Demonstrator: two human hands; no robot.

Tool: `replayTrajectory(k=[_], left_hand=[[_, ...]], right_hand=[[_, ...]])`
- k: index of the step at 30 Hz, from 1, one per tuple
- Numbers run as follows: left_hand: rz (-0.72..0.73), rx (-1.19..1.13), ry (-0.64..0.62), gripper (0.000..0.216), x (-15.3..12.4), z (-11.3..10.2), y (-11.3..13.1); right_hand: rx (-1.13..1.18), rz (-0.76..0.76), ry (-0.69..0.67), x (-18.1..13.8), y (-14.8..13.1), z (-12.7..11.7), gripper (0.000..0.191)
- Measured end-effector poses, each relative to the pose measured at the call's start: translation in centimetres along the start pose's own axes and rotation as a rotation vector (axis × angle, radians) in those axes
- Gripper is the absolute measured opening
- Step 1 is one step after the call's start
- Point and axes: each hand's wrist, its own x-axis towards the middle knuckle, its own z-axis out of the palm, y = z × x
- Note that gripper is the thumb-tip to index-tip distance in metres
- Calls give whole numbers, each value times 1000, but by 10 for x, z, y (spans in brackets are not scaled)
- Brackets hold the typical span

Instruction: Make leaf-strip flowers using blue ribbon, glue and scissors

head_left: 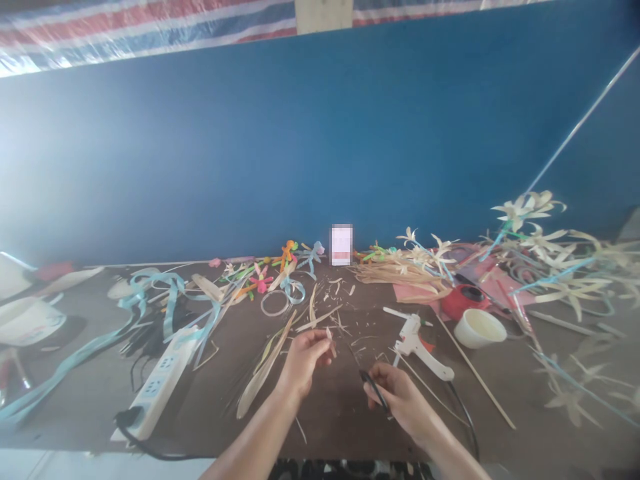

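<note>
My left hand is closed, pinching a small pale piece of dried husk between thumb and fingertips. Black-handled scissors are in my right hand, its fingers wrapped round the handles; the thin blades point up and left towards my left hand, apart from the husk piece. Long dried husk strips lie left of my left hand. Small husk scraps are scattered on the brown table beyond both hands. A white glue gun rests just right of my right hand.
On the left stand a white power strip and light-blue ribbon. A white cup, a red container and husk flowers are on the right. A blurred upright card or screen stands against the blue panel.
</note>
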Motion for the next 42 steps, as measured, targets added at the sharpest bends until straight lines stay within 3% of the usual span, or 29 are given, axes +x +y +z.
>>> replayTrajectory(k=[15, 31, 38, 42], left_hand=[[87, 129, -24, 24, -1, -1, 2], [-76, -254, 67, 22, 2, -7, -15], [-38, -133, 99, 26, 1, -5, -22], [-52, -138, 113, 22, 0, -5, -25]], right_hand=[[2, -37, 3, 3, 13, 0, 23], [67, -90, 115, 8, 28, 11, 25], [47, -127, 120, 12, 38, 14, 26], [57, -113, 132, 15, 41, 18, 36]])
